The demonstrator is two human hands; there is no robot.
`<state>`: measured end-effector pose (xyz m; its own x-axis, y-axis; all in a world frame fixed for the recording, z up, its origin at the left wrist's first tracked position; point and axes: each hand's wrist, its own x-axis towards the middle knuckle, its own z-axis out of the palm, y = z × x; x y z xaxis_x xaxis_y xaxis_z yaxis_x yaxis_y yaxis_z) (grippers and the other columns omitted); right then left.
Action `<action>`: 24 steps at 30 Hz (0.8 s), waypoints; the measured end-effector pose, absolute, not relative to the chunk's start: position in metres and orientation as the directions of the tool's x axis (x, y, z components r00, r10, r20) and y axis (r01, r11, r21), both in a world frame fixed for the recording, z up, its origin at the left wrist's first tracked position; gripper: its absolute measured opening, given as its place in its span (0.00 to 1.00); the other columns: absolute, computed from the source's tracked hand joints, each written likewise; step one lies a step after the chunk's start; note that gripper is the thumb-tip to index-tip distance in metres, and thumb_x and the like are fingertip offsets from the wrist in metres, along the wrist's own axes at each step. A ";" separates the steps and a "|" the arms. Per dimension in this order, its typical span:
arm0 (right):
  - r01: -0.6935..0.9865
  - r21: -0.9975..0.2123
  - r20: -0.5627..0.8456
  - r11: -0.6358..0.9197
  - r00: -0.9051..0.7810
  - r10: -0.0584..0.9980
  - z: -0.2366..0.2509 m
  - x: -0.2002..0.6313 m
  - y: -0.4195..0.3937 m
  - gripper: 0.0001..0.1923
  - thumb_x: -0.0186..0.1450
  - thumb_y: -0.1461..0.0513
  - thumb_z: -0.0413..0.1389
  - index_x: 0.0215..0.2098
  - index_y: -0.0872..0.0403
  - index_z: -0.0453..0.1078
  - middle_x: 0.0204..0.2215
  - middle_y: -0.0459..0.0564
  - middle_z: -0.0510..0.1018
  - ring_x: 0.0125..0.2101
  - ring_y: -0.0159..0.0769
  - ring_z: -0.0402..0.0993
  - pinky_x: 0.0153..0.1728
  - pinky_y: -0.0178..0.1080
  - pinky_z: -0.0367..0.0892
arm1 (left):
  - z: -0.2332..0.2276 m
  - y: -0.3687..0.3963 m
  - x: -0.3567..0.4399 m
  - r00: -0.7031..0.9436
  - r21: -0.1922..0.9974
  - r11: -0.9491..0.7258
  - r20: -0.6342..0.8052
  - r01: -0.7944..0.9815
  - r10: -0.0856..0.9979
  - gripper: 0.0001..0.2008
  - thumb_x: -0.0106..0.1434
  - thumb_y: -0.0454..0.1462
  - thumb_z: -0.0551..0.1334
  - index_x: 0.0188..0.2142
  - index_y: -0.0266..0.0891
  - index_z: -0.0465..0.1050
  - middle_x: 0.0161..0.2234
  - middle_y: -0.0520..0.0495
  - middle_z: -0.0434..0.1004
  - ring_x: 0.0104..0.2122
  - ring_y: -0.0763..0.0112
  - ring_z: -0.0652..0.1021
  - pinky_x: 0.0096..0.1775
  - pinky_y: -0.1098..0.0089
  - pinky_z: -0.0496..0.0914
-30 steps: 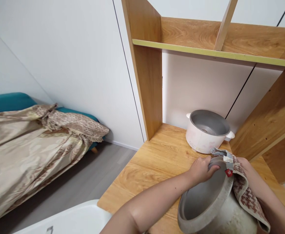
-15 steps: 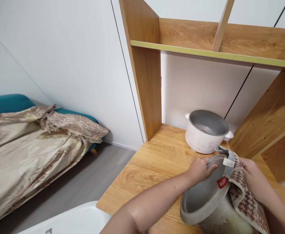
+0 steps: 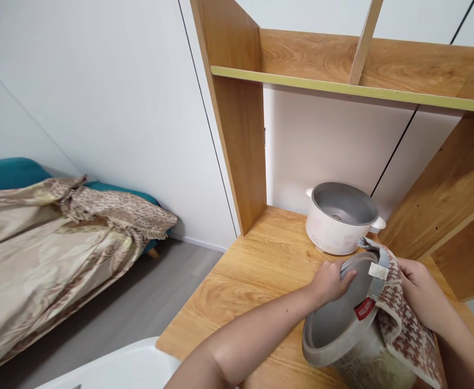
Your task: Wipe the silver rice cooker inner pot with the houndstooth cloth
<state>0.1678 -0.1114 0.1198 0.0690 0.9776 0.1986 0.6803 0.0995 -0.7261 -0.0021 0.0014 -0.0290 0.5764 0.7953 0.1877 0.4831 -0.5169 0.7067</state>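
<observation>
A grey rice cooker inner pot point(image 3: 334, 346) is tilted on its side above the wooden desk, its mouth facing left and toward me. My left hand point(image 3: 334, 281) grips the pot's upper rim, thumb inside and fingers outside. Over the rim and outer wall hangs a brown-and-white patterned towel point(image 3: 402, 319) with a white label and a red tag. My right hand point(image 3: 421, 292) is closed on the towel against the pot's outside; its fingertips are partly hidden by the cloth. Behind the pot stands the white rice cooker body point(image 3: 329, 235), lidless, with a grey interior.
The wooden desk point(image 3: 208, 302) has a shelf point(image 3: 342, 92) above it and side panels. A white chair point(image 3: 115, 370) is at the lower left. Farther left, a teal sofa point(image 3: 13, 173) is draped with a beige patterned cover point(image 3: 38, 259), beside grey floor.
The pot has turned slightly in my hands, and the towel has shifted a little along its rim. The whole view has drifted slightly. Both hands keep their grip.
</observation>
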 end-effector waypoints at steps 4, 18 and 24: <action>0.670 -0.736 0.177 0.096 0.053 0.983 0.122 0.163 -0.113 0.30 0.71 0.38 0.54 0.34 0.51 0.85 0.36 0.52 0.90 0.37 0.55 0.83 0.40 0.47 0.78 | -0.029 0.004 -0.003 0.610 0.771 -0.558 0.291 0.306 0.737 0.28 0.74 0.48 0.62 0.70 0.48 0.71 0.57 0.44 0.87 0.56 0.49 0.85 0.57 0.53 0.78; 0.570 -0.815 0.137 0.107 0.011 0.990 0.122 0.162 -0.109 0.29 0.69 0.37 0.60 0.32 0.52 0.85 0.35 0.51 0.89 0.39 0.54 0.82 0.42 0.46 0.77 | -0.017 -0.002 -0.005 0.610 0.671 -0.561 0.199 0.485 0.767 0.21 0.75 0.52 0.60 0.55 0.41 0.73 0.51 0.37 0.87 0.49 0.49 0.86 0.47 0.58 0.77; 0.499 -0.860 0.108 0.107 -0.028 0.994 0.120 0.160 -0.108 0.27 0.69 0.39 0.63 0.32 0.52 0.85 0.36 0.51 0.89 0.41 0.54 0.82 0.45 0.47 0.78 | -0.016 0.000 -0.005 0.607 0.685 -0.552 0.199 0.475 0.769 0.22 0.75 0.57 0.59 0.53 0.44 0.74 0.47 0.42 0.88 0.47 0.51 0.87 0.45 0.60 0.76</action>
<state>0.1602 -0.1078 0.1195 -0.0275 0.9938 0.1081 0.4994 0.1074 -0.8597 -0.0053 -0.0003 -0.0164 0.6074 0.7691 0.1990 0.4750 -0.5524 0.6850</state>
